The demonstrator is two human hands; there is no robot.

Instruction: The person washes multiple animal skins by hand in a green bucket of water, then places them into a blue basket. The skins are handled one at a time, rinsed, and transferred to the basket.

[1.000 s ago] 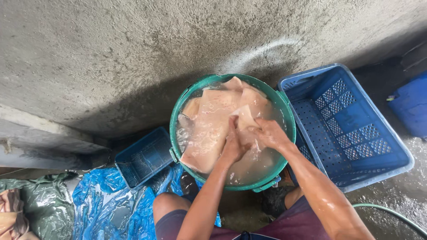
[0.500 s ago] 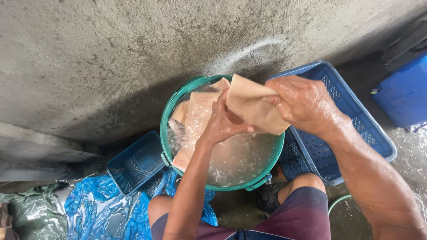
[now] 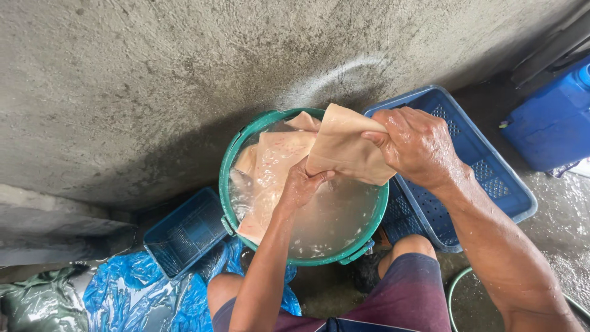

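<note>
A green round tub (image 3: pixel 228 161) of cloudy water stands in front of me, with several pale tan sheets (image 3: pixel 270 166) soaking in it. One wet tan sheet (image 3: pixel 344 147) is lifted above the water. My right hand (image 3: pixel 415 144) grips its upper right edge, over the tub's right rim. My left hand (image 3: pixel 301 184) pinches its lower left corner, just above the water.
A large blue slotted crate (image 3: pixel 479 166) stands right of the tub, a smaller blue crate (image 3: pixel 184 237) to its left. A blue plastic sheet (image 3: pixel 141 295) lies at lower left. A blue container (image 3: pixel 553 123) stands at far right. A concrete wall (image 3: pixel 184 74) rises behind. A hose (image 3: pixel 455 289) curves by my knee.
Both hands rose from the water with one sheet. It now hangs stretched between them over the tub's right side.
</note>
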